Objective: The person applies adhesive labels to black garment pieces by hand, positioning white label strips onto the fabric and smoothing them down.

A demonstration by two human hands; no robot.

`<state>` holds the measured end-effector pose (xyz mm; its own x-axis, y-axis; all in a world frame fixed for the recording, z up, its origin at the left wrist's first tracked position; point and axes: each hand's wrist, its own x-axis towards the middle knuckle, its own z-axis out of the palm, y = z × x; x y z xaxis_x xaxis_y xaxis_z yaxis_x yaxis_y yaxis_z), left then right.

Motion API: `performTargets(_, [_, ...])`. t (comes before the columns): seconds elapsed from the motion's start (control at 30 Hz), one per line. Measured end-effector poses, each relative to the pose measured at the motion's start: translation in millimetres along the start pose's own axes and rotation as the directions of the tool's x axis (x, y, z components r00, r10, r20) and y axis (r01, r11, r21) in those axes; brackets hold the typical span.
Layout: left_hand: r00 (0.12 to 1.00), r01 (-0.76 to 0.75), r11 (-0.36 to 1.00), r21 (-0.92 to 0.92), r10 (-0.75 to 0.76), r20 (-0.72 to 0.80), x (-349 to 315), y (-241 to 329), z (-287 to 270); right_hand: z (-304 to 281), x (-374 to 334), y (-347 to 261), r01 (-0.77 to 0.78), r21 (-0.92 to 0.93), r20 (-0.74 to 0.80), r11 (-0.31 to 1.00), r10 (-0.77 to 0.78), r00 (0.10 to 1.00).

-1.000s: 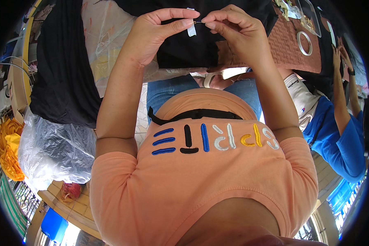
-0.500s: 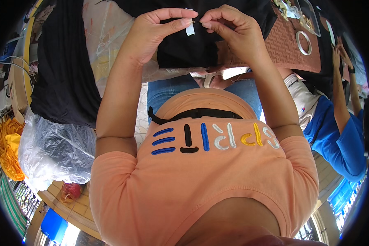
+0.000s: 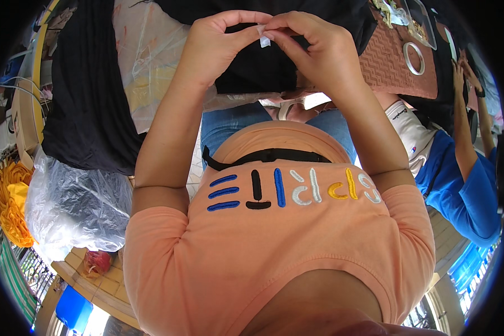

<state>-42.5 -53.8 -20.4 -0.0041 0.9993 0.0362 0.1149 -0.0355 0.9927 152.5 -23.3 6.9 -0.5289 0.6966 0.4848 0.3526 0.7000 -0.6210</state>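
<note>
A small white tag (image 3: pixel 265 41) hangs below my fingertips, over black cloth (image 3: pixel 246 73) spread in front of me. My left hand (image 3: pixel 221 47) pinches its upper part between thumb and forefinger, the other fingers curled behind. My right hand (image 3: pixel 322 50) meets it from the other side, thumb and forefinger pressed together at the tag's top edge. The fingertips of both hands touch or nearly touch, hiding whatever thin piece lies between them.
Brown textured matting (image 3: pixel 397 67) at right bears a white ring (image 3: pixel 414 59) and a clear plastic box (image 3: pixel 421 25). Clear plastic sheeting (image 3: pixel 145 61) and black fabric (image 3: pixel 87 89) lie at left, above a plastic bag (image 3: pixel 75 201). A person in a blue shirt (image 3: pixel 459 185) works at right.
My right hand has moved left until its fingertips reach the tag. The thin, pin-like piece that showed between my hands is now hidden. The tag has shifted slightly right.
</note>
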Motion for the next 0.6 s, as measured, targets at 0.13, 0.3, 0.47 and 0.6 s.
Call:
performTargets(0.13, [1.000,0.004,1.000,0.011,-0.003,-0.024,-0.4,0.4,2.6,-1.5,3.7,-0.9,0.062,-0.168,0.003,0.984,-0.062,0.998])
performTargets(0.3, [0.999,0.022,0.999,0.030,-0.021,-0.028,2.7,0.6,4.3,-3.4,4.7,2.5,0.080,-0.285,-0.002,0.955,-0.084,0.996])
performTargets(0.47, [1.000,0.016,1.000,-0.016,-0.016,-0.001,2.5,-0.5,-1.3,-11.6,16.9,1.8,-0.075,0.473,-0.108,0.878,0.142,0.984])
performTargets(0.6, [1.000,0.025,1.000,0.010,-0.025,-0.010,1.9,0.4,-2.1,-15.0,19.8,7.1,-0.140,0.716,-0.063,0.684,0.263,0.963])
